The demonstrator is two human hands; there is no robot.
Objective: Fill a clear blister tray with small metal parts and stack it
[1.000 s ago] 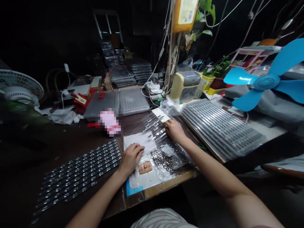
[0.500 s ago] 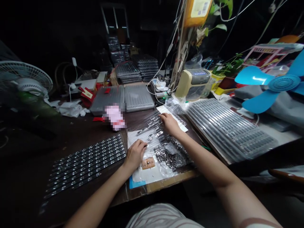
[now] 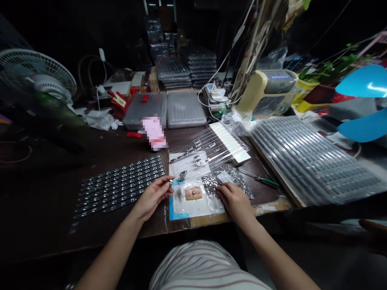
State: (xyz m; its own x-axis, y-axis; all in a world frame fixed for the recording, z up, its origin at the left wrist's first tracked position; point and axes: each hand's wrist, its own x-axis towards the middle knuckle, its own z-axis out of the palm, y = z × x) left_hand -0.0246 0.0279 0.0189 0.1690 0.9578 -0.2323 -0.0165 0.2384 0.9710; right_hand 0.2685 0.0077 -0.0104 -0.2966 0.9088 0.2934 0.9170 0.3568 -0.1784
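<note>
My left hand is pinched on a tiny metal part held just above the desk, beside a dark tray of metal clips. My right hand rests with curled fingers on a clear bag of small metal parts; what its fingertips hold I cannot make out. Between my hands lies a small brown board on a plastic-covered white sheet. Beyond it lie clear tubes with parts inside.
A large stack of wrapped trays lies at the right with a green screwdriver beside it. Grey boxes, stacked trays, a beige device, a white fan and a blue fan stand around.
My right hand drew back from the clear tubes to the bag of parts. My left hand lifted off the white sheet, pinching a small part. The camera tilted downward.
</note>
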